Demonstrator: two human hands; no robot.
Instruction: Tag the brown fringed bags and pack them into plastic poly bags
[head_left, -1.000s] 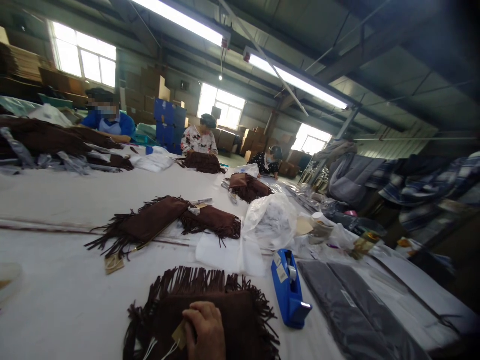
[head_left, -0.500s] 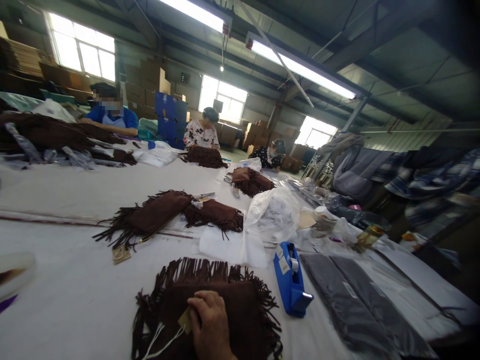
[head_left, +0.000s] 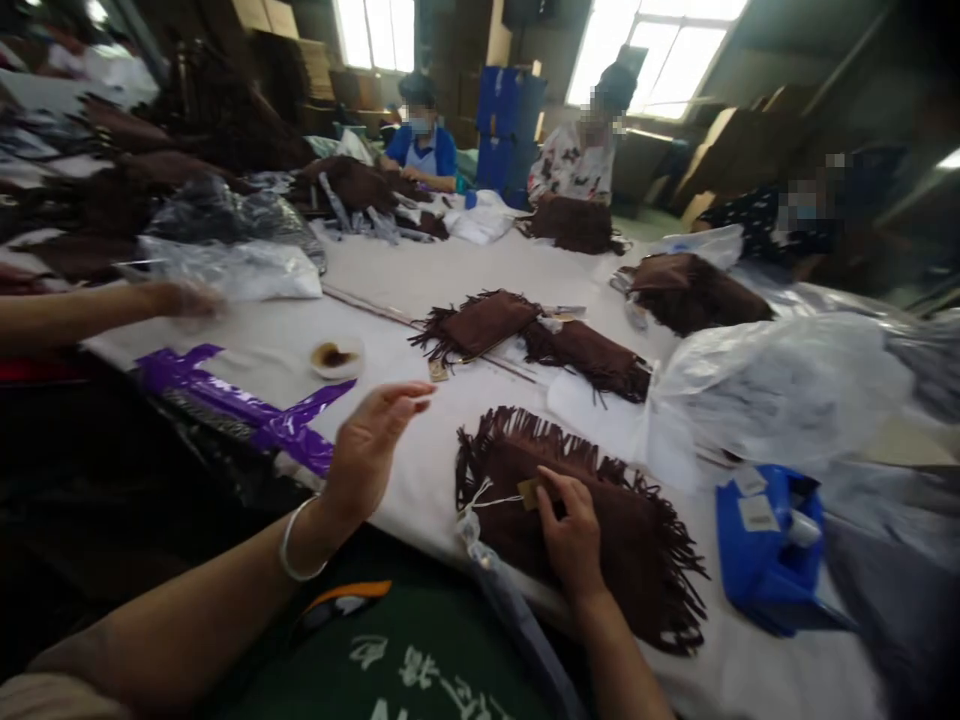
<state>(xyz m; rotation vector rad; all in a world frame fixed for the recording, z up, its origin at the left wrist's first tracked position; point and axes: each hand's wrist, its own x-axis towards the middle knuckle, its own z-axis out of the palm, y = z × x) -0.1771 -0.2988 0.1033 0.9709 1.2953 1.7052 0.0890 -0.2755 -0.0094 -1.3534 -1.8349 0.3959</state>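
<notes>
A dark brown fringed bag (head_left: 517,530) lies flat on the white-covered table in front of me. My right hand (head_left: 571,520) rests on it, thumb and fingers pinching a small tan hang tag (head_left: 530,494). White strings (head_left: 491,497) run from the tag to the bag's left edge, where a strap in a grey plastic sleeve (head_left: 517,610) hangs over the table edge. Raised to the left of the bag, my left hand (head_left: 371,440) has its fingers stretched out, with nothing visible in it. A bracelet (head_left: 292,550) circles that wrist.
To the right stands a blue tape dispenser (head_left: 765,550), with a clear plastic bag (head_left: 787,390) behind it. Two more fringed bags (head_left: 487,325) lie farther back. Purple tape (head_left: 240,400) and a small dish (head_left: 336,357) are left. A co-worker's arm (head_left: 90,315) reaches in; other people sit opposite.
The view has swung left and down. My left hand has come into view. My right hand stays on the bag at the tag, and the sleeved strap now shows.
</notes>
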